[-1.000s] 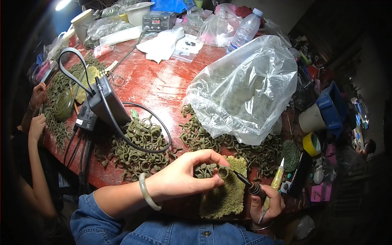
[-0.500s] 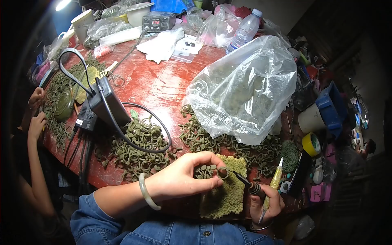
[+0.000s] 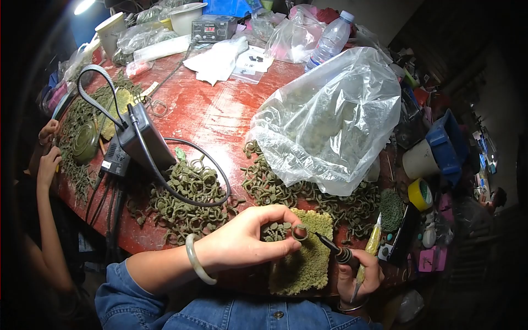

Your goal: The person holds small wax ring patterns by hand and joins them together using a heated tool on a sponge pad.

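My left hand (image 3: 247,234) is closed, pinching a small dark-green ring (image 3: 300,232) between thumb and forefinger. Several more green pieces (image 3: 276,232) with flower-like heads sit in the curl of its fingers. My right hand (image 3: 360,275) grips a black wax pen (image 3: 331,246), its thin tip just right of the ring with a small gap between. A yellow-wrapped pointed tool (image 3: 372,242) is also tucked in that hand, pointing up. Beneath both hands lies a rough yellow-green sponge-like pad (image 3: 308,269).
Green ring piles (image 3: 190,201) lie left and beyond my hands. A large clear plastic bag (image 3: 330,121) rests at the right. A black box (image 3: 146,137) with looping cables stands left. Beyond it are a co-worker's hands (image 3: 49,159). Yellow tape (image 3: 420,194) is at far right.
Very little differs. The wax pen's tip sits a touch lower and farther right of the ring. The co-worker's nearer hand has shifted slightly upward.
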The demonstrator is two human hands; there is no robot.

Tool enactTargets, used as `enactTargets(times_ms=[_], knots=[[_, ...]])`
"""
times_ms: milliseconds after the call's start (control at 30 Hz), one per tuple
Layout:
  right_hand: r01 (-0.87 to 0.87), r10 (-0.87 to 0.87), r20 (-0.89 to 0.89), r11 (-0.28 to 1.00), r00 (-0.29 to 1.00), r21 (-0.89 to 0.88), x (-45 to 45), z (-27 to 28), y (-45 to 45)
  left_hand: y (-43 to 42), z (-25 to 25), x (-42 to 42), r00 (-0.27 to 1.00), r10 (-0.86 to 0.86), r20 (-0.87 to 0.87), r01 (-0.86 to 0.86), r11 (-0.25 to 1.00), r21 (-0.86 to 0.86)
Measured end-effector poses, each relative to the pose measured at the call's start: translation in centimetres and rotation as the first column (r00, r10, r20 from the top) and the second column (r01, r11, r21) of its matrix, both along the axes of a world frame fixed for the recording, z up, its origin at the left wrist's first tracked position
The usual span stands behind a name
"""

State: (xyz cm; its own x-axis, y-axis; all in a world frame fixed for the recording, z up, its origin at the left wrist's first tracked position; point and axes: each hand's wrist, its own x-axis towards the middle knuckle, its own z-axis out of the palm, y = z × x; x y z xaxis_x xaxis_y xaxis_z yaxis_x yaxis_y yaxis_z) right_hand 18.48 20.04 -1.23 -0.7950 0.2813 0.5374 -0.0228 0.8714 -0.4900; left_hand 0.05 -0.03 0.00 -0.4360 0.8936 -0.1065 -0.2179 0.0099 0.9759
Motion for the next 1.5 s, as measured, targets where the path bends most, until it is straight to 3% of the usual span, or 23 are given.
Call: enactTargets(times_ms=[133,900,1200,1500], knots=[[-0.001,0.001,0.003,1.0,1.0,-0.01,0.0,0.1,0.0,0.0,-0.2,-0.2,0.999,-0.016,-0.038,0.016,1.0,0.004],[0.01,-0.009,0.019,0.999,1.0,-0.036,0.0,0.1,-0.1,-0.1,1.0,-0.1,0.994,0.016,0.107,-0.01,0.998,-0.056],[-0.002,0.002,0.031,1.0,1.0,-0.011,-0.2,-0.1,-0.1,-0.1,-0.1,0.1,0.997,0.032,-0.065,-0.029,0.998,0.052],[-0.018,0.021,0.081,0.999,0.996,-0.029,-0.3,0.1,-0.2,-0.2,0.2,0.0,1.0,0.014,0.015,-0.014,1.0,0.0]])
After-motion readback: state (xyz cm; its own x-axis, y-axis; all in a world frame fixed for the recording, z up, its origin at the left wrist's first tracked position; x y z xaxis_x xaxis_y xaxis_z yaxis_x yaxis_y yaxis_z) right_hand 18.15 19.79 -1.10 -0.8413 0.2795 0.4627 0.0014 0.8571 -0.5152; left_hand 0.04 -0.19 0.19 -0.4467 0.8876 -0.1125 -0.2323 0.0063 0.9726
